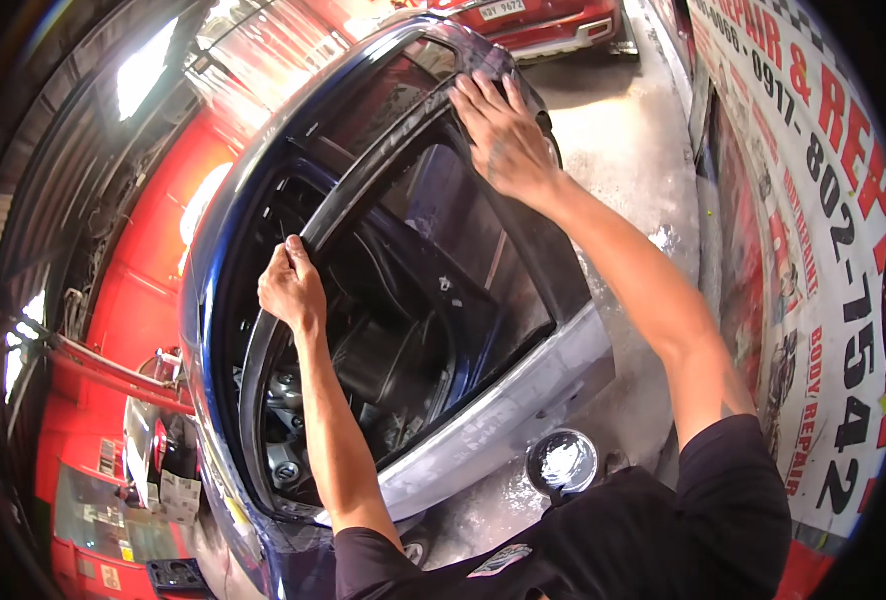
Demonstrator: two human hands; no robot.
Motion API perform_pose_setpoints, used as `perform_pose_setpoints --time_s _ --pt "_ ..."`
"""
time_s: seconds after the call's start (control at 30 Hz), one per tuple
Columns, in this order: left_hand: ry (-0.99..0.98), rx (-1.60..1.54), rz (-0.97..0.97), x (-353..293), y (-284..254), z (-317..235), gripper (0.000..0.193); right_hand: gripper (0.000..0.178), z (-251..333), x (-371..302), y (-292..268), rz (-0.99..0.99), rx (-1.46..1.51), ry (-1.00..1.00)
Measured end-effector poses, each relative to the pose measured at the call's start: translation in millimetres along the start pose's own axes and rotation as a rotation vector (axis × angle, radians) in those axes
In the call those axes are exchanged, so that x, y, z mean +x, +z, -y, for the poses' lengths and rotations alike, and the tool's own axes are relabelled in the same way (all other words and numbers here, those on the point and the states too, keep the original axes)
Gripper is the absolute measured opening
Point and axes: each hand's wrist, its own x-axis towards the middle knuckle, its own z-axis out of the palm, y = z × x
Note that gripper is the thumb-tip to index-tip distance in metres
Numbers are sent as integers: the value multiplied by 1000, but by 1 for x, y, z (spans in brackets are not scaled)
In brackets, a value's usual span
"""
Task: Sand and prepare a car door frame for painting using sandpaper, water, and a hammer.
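Note:
A car door [498,385] stands open from a dark blue car [225,250], its lower panel a patchy pale grey. Its black window frame [373,170] runs in a long curve across the middle. My left hand [293,285] is closed around this frame at the near left, thumb on top. Toward the far end of the frame, my right hand [506,140] lies flat with its fingers stretched out on the black surface. Through the window opening a dark seat [388,350] shows inside the car. The underside of my left hand's grip is hidden.
A round dark container [563,460] with a bright reflection inside is on the floor by the door, close to my body. Farther off is a red vehicle [533,28]. A printed banner [793,280] lines the right side; a red wall [133,290] is at left.

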Motion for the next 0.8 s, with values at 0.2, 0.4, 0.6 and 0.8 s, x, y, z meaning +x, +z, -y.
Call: perform_pose_setpoints --time_s 0.2,0.4,0.6,0.8 --pt "-7 19 -9 1 5 5 48 59 4 -10 11 11 2 14" --pt "-10 30 -15 2 0 7 47 63 -3 33 10 60 77 44" --pt "-2 12 -5 0 2 -3 48 60 -9 14 -2 16 4 5" --pt "-22 22 -2 -1 2 13 49 47 57 10 17 -42 61 -65"
